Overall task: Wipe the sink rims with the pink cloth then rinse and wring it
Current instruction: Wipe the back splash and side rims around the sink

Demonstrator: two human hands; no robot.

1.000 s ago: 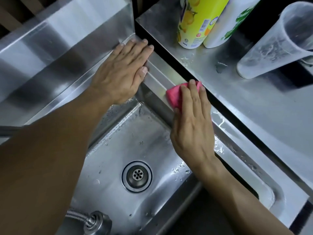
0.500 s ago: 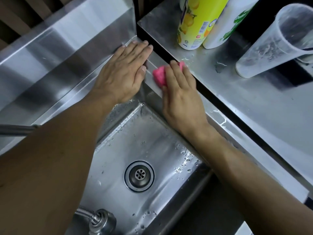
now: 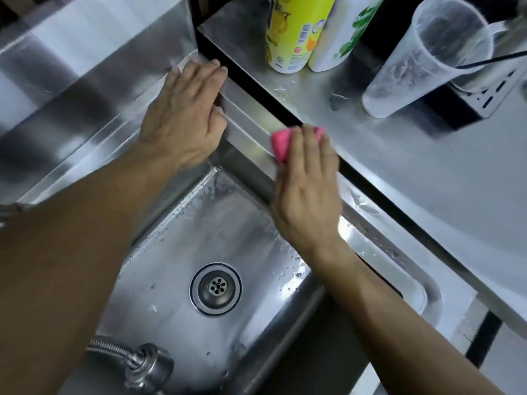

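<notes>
A steel sink (image 3: 159,269) with a round drain (image 3: 216,288) fills the lower middle of the head view. My right hand (image 3: 306,192) presses the pink cloth (image 3: 281,143) flat onto the sink's right rim (image 3: 251,124), fingers straight over it; most of the cloth is hidden under the hand. My left hand (image 3: 185,118) rests flat, fingers straight, on the far corner of the rim beside the steel backsplash (image 3: 71,67).
A raised steel counter (image 3: 413,172) runs along the right, carrying a yellow bottle (image 3: 296,29), a white bottle (image 3: 342,32) and a tilted clear plastic cup (image 3: 422,61). A flexible faucet hose and spray head (image 3: 137,363) hang over the sink's near edge.
My right hand slid the pink cloth along the right rim: first toward the far corner, then back toward me. The left hand has stayed at the corner.
</notes>
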